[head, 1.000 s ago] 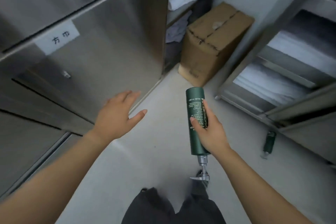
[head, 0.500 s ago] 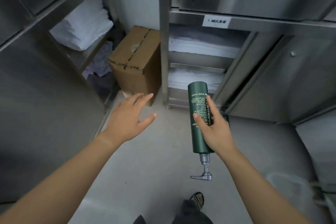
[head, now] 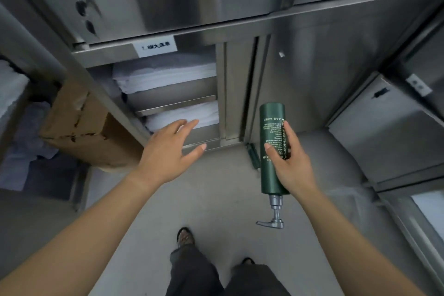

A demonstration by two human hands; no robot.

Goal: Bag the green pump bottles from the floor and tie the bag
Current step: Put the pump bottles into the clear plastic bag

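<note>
My right hand (head: 292,166) grips a dark green pump bottle (head: 271,137) around its middle, held upside down so the silver pump head (head: 272,222) points toward the floor. A second green pump bottle (head: 252,156) lies on the floor by the foot of the steel cabinet, partly hidden behind the held one. My left hand (head: 168,151) hovers palm down with fingers spread, holding nothing. A clear plastic bag (head: 348,197) lies crumpled on the floor at the right, faint against the grey.
Steel cabinets (head: 300,74) stand ahead and on both sides; open shelves hold folded white linen (head: 168,74). A cardboard box (head: 81,127) sits on the floor at the left. My legs and shoes (head: 185,238) are at the bottom on the grey floor (head: 204,199).
My view has swung right: the cardboard box moved from centre to far left and the linen shelves came to the middle. The floor bottle now shows behind the held one. Both hands kept their pose.
</note>
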